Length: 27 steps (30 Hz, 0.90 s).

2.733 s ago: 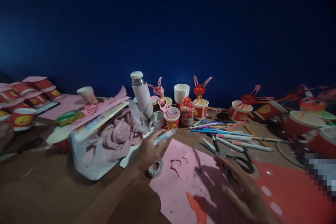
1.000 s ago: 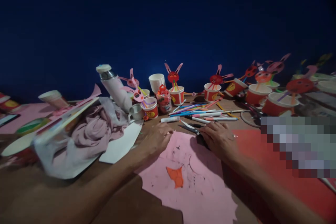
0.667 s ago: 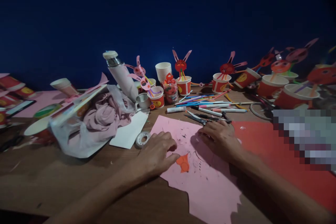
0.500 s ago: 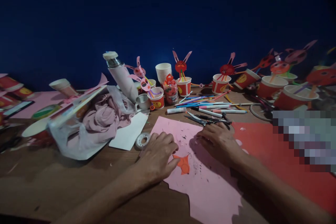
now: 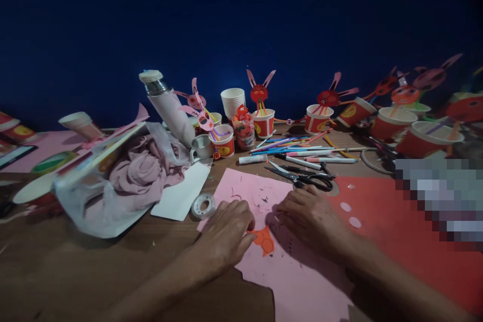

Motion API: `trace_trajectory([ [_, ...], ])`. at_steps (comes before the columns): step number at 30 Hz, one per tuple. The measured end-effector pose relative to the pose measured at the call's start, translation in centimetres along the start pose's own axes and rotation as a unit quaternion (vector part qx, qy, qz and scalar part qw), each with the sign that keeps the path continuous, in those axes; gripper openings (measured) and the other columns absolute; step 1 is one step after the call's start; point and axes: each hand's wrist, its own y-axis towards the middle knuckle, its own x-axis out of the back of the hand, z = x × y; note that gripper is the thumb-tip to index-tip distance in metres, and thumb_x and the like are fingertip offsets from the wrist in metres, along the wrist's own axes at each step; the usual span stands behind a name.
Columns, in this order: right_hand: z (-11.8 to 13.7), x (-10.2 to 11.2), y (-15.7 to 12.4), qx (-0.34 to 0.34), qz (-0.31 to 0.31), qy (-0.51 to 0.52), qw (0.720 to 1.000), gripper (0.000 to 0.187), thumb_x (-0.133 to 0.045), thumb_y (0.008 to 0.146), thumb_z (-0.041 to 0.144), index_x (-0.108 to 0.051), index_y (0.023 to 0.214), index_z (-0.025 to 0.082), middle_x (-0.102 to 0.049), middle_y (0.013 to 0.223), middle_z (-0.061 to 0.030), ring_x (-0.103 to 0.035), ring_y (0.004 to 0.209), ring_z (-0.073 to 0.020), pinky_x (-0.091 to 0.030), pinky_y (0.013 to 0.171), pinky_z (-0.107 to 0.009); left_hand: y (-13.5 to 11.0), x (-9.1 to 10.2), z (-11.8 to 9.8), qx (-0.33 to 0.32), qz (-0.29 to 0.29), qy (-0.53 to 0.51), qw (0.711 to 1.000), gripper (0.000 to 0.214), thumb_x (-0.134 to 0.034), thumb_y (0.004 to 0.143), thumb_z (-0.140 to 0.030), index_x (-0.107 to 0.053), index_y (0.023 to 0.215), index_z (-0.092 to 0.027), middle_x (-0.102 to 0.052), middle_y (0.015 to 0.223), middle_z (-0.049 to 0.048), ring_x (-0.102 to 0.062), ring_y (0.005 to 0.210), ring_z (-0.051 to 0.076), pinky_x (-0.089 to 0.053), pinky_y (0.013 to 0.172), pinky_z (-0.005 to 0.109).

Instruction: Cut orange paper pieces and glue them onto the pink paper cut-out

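Observation:
On a pink sheet point(image 5: 302, 282) covered in dark scraps lies an orange paper cutout point(image 5: 267, 242) with a round outline drawn on it. My left hand point(image 5: 228, 229) has its fingers curled and its thumb at the cutout's left edge, pinching it. Just to the right, my right hand point(image 5: 307, 221) hovers low over the sheet, loosely bent, its fingertips pointing toward the cutout; nothing shows in it. Black-handled scissors point(image 5: 317, 181) lie right behind that hand, blades slightly apart. Beside my left hand stands a roll of clear tape point(image 5: 204, 206).
Pens and sticks point(image 5: 290, 148) are strewn behind the scissors. Rabbit-figure cups point(image 5: 264, 123) line the back, near stacked paper cups point(image 5: 233, 103). Left are a thermos point(image 5: 171, 110), a metal mug point(image 5: 202, 148) and a plastic bag point(image 5: 94, 201) with cloth. Red paper point(image 5: 396, 231) lies right.
My right hand has come away from the scissors, toward the cutout, uncovering their handles. My left thumb has drawn closer to its fingers, and the orange cutout has turned slightly.

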Motion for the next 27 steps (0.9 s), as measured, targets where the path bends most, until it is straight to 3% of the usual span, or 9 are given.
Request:
trace_trajectory([
  [6, 1.1, -0.4, 0.0, 0.005, 0.02, -0.001, 1.0, 0.019, -0.044, 0.085, 0.021, -0.061, 0.077, 0.02, -0.058, 0.069, -0.0007, -0.048, 0.068, -0.0137, -0.025, 0.067, -0.029, -0.1, -0.4, 0.0, 0.003, -0.01, -0.009, 1.0, 0.007, -0.046, 0.078, -0.014, -0.051, 0.076, -0.017, -0.052, 0.08, 0.002, -0.043, 0.074, 0.018, -0.03, 0.067, 0.031],
  [15, 2.5, -1.0, 0.4, 0.041, 0.021, -0.001, 0.999, 0.011, -0.052, 0.08, 0.021, -0.062, 0.083, 0.021, -0.061, 0.081, -0.0034, -0.05, 0.078, -0.0155, -0.028, 0.072, -0.031, 0.0, -0.8, -0.1, -0.008, -0.016, 0.008, 1.0, 0.007, -0.046, 0.078, -0.013, -0.053, 0.075, -0.016, -0.054, 0.079, 0.0036, -0.044, 0.072, 0.019, -0.032, 0.066, 0.033],
  [20, 2.3, -1.2, 0.5, 0.012, 0.044, 0.016, 0.999, 0.01, -0.054, 0.079, 0.018, -0.063, 0.082, 0.02, -0.062, 0.08, -0.0037, -0.053, 0.078, -0.0158, -0.031, 0.072, -0.03, 0.1, -0.7, 0.2, -0.023, -0.061, -0.047, 0.997, 0.007, -0.047, 0.079, -0.014, -0.053, 0.076, -0.017, -0.055, 0.079, 0.0027, -0.046, 0.072, 0.017, -0.033, 0.066, 0.032],
  [22, 2.0, -1.0, 0.5, -0.014, 0.045, 0.054, 0.997, 0.014, -0.054, 0.078, 0.015, -0.063, 0.084, 0.021, -0.064, 0.081, -0.0023, -0.055, 0.077, -0.0156, -0.033, 0.074, -0.03, 0.1, -0.3, 0.3, -0.029, -0.13, -0.124, 0.983, 0.007, -0.046, 0.081, -0.015, -0.053, 0.082, -0.018, -0.054, 0.082, 0.0021, -0.047, 0.072, 0.015, -0.035, 0.066, 0.03],
  [25, 1.7, -0.4, 0.4, -0.064, 0.042, 0.145, 0.986, 0.017, -0.05, 0.079, 0.015, -0.062, 0.088, 0.023, -0.066, 0.085, -0.001, -0.056, 0.079, -0.016, -0.036, 0.075, -0.031, 0.1, 0.5, 0.3, -0.017, -0.229, -0.258, 0.939, 0.009, -0.045, 0.083, -0.016, -0.053, 0.083, -0.018, -0.053, 0.083, 0.0019, -0.05, 0.076, 0.014, -0.039, 0.067, 0.027],
  [27, 1.7, 0.1, 0.5, -0.113, 0.045, 0.203, 0.972, 0.014, -0.048, 0.08, 0.017, -0.062, 0.083, 0.021, -0.067, 0.082, -0.0014, -0.057, 0.079, -0.0163, -0.039, 0.072, -0.029, 0.1, 0.9, 0.2, 0.024, -0.218, -0.353, 0.91, 0.008, -0.046, 0.082, -0.019, -0.054, 0.081, -0.017, -0.053, 0.08, 0.0013, -0.05, 0.074, 0.013, -0.04, 0.066, 0.025],
])
